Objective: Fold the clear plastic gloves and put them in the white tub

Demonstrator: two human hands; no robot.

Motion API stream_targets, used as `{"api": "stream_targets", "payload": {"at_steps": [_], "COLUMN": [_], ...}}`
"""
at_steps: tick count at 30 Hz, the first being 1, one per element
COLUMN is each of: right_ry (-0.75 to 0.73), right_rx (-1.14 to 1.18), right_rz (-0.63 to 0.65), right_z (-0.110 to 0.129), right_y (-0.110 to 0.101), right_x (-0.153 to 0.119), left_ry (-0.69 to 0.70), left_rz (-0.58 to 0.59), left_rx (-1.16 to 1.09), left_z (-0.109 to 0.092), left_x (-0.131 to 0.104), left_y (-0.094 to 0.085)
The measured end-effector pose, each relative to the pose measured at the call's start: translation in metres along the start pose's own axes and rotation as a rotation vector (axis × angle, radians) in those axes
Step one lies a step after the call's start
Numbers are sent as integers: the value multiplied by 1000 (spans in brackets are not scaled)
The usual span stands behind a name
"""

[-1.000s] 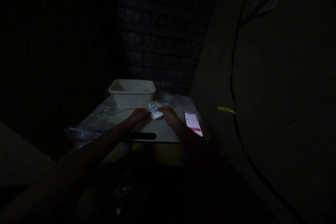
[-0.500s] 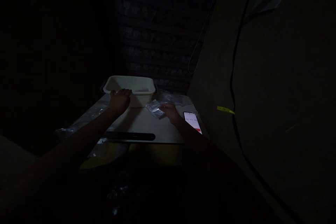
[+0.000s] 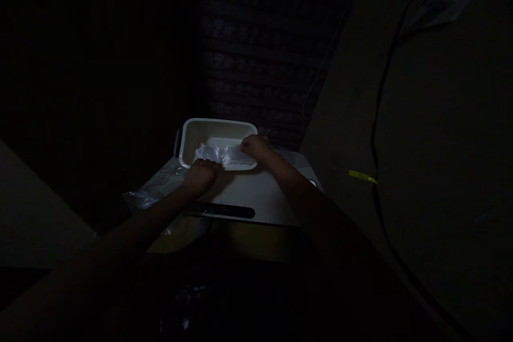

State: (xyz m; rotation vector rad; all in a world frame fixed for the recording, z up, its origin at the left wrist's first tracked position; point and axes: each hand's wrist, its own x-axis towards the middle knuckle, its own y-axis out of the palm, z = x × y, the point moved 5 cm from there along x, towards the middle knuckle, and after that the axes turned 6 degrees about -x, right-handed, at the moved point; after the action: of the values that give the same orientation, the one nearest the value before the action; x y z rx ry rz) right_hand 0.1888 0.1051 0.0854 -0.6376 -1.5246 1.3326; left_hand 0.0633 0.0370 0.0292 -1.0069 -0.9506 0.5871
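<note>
In the head view a white plastic tub (image 3: 183, 141) is tipped toward me on the small table. My left hand (image 3: 202, 176) is closed over its near rim, fingers curled on the edge. My right hand (image 3: 256, 148) is at the tub's right side, its fingers pinching a clear plastic bag (image 3: 236, 157) inside the opening. Beside that bag, more clear plastic (image 3: 208, 153) lies in the tub, its contents too dark to make out.
The white table (image 3: 268, 200) has a dark slot (image 3: 224, 210) near its front edge. Loose clear plastic (image 3: 154, 189) hangs over the left side. A phone (image 3: 312, 183) is partly hidden by my right arm. A black cable (image 3: 377, 133) with a yellow tag (image 3: 363, 176) runs along the right wall.
My right hand has carried the clear plastic bag from the tabletop up into the tub. The tub now tilts toward me under my left hand. The view has shifted slightly.
</note>
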Motion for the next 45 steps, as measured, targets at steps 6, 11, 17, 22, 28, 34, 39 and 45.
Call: {"api": "stream_targets", "payload": {"at_steps": [6,11,17,22,28,34,39,45], "right_ry": [-43,52,377,165,-64,102,168,90], "right_rx": [-193,-198,-92,-57,-15,12,-85,-335], "right_rz": [98,-146,-250,-195,-209,-99,-12,-139], "right_z": [14,0,-69,-64,-19,-14,-11,7], "right_y": [19,-3,0,12,9,16,20,12], "right_x": [4,-2,-36,-59,-49,-16,1,1], "left_ry": [-10,-45,-70,-78,-67,3,38,53], "left_rz": [13,0,-40,-75,-72,-81,-100,-102], "left_rx": [-19,-11,14,11,32,46,45,41], "left_z": [0,5,12,13,7,-1,-5,-5], "left_x": [0,2,8,17,15,10,9,6], "left_y": [-1,2,2,-1,-3,-1,0,1]}}
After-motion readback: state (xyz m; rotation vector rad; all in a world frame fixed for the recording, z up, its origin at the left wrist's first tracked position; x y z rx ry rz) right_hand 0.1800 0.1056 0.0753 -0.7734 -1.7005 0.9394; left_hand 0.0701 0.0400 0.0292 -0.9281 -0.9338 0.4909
